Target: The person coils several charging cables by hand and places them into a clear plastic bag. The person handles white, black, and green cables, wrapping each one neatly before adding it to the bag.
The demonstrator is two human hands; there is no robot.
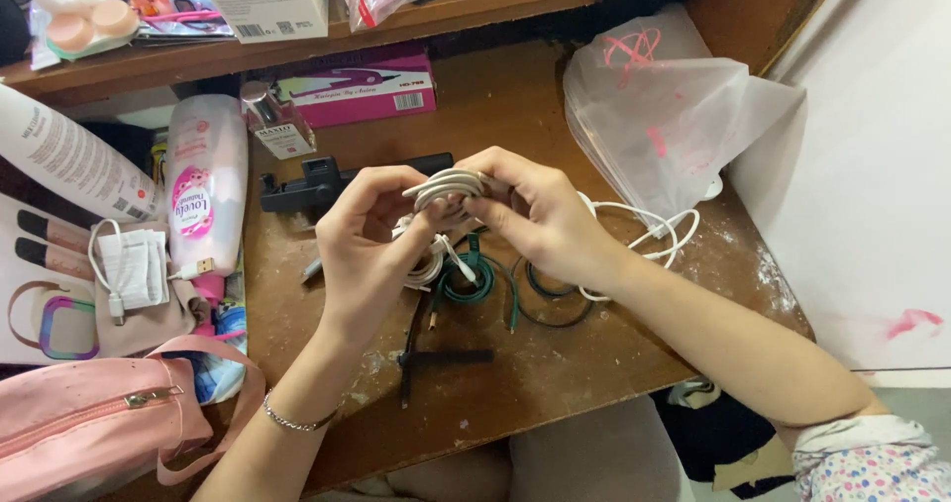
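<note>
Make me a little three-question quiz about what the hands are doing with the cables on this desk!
1. True or false: both hands hold the coiled white cable.
2. Which wrist wears a bracelet?
3. Pick one: the green cable lies A) on the wooden desk, B) inside the pink bag.

Key: 1 true, the left hand and right hand pinch it. 2 left. 3 A.

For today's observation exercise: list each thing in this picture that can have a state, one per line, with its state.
White cable: partly coiled, held by both hands.
Left hand: closed on the coil.
Right hand: closed on the coil.
Green cable: loosely coiled, lying on the desk.
Pink pouch: zipped shut.
Lotion bottle: lying down.
Plastic bag: crumpled, resting on the desk.
</note>
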